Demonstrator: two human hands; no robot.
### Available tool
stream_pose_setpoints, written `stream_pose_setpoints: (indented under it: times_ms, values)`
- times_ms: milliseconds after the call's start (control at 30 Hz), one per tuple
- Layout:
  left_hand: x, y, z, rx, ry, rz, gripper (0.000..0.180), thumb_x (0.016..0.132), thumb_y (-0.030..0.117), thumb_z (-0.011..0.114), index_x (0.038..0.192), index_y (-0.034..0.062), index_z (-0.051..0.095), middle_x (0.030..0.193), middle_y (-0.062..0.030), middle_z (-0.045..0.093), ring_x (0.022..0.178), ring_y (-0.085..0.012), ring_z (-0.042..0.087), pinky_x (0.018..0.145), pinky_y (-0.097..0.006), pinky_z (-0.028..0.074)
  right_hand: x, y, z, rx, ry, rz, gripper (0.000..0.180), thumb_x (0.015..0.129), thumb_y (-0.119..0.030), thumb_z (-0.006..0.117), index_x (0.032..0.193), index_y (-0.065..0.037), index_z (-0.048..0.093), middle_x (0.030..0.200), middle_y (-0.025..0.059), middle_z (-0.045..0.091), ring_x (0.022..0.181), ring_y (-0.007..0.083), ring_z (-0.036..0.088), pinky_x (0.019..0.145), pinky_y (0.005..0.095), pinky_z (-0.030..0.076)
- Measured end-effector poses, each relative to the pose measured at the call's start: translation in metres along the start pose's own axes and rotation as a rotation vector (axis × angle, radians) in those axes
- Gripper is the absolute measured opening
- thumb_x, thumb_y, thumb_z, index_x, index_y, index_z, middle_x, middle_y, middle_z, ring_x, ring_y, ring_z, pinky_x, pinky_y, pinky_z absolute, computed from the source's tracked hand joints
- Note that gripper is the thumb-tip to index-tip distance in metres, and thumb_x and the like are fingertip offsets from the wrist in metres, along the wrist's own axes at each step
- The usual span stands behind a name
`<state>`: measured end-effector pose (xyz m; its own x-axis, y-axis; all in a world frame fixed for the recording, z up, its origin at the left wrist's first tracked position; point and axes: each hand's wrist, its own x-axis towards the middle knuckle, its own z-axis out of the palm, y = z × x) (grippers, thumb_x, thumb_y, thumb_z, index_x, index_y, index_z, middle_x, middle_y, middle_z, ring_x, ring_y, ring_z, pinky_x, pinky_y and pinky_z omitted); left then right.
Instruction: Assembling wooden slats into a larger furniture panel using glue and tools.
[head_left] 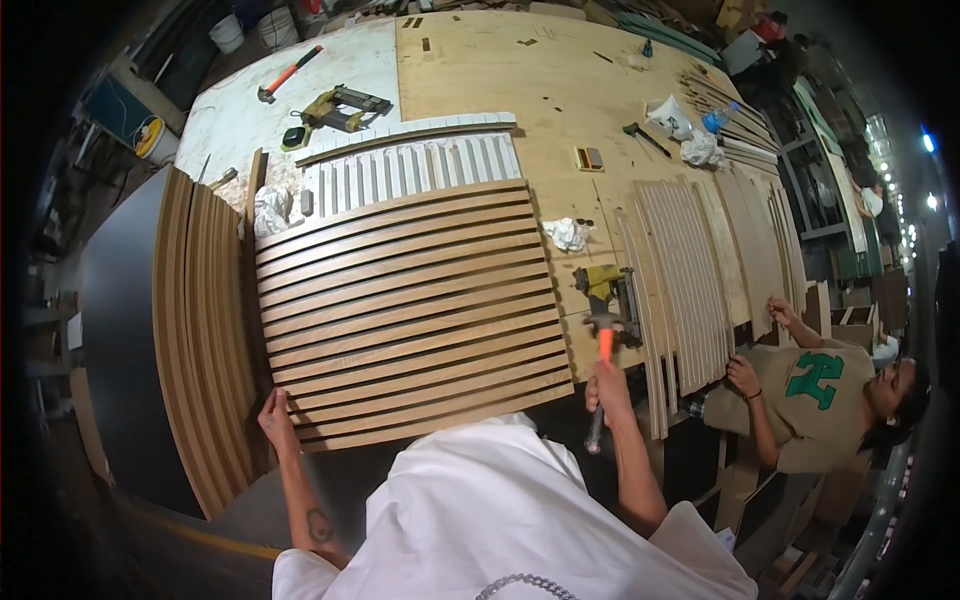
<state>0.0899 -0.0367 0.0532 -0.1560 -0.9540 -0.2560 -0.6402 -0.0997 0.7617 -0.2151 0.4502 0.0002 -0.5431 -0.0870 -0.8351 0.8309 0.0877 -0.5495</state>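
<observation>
- The slatted wooden panel (410, 310) lies directly in front of you on the worktable (480, 70), light strips alternating with dark grooves, its near edge just beyond your white shirt (480, 500).
- Your left hand (278, 420) is at the panel's near left corner, thumb and fingers against the edge — you can't tell from here whether they pinch it or only steady it.
- Your right hand (608, 395) is closed around the handle of an orange-and-black hammer (605, 345), which you hold upright off the panel's near right corner, head pointing away from you.
- Just right of the panel, partly behind that hammer's head, is a yellow-green nail gun (600, 280); a crumpled white wad (568, 234) sits farther up along the same side.
- Beyond the panel's far edge lie a pale ribbed piece (410, 172), a second nail gun (345, 108) and, farther off, another orange hammer (290, 75).
- Left of the panel stands a row of boards (200, 330) on edge, the outermost showing a dark face.
- Well to the panel's right there's another slatted panel (685, 280) — a co-worker (820, 400) in a tan shirt is beside it, one hand near its edge.
</observation>
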Motion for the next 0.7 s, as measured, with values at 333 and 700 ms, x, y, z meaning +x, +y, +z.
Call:
stream_pose_setpoints:
  times_ms: [333,700]
  values:
    - [-0.010,-0.021,-0.023,0.111,-0.021,0.019,0.051,0.089,0.030,0.066,0.121,-0.0094,0.059,0.110,-0.0168,0.066,0.098,-0.0214,0.062,0.088,-0.031,0.046,-0.018,-0.003,-0.003,-0.125,-0.094,0.070,0.034,0.100,-0.034,0.045,0.079,-0.008,0.044,0.053,-0.0001,0.040,0.039,0.0111,0.039,0.036,0.0277,0.032]
    - [-0.032,-0.008,-0.025,0.116,0.043,0.037,0.055,0.088,0.036,0.067,0.120,-0.0091,0.060,0.107,-0.0154,0.067,0.095,-0.0204,0.060,0.084,-0.031,0.046,-0.015,0.005,-0.012,-0.148,-0.160,0.089,0.037,0.101,-0.037,0.045,0.077,-0.008,0.044,0.053,0.0007,0.041,0.039,0.0111,0.040,0.035,0.0273,0.033]
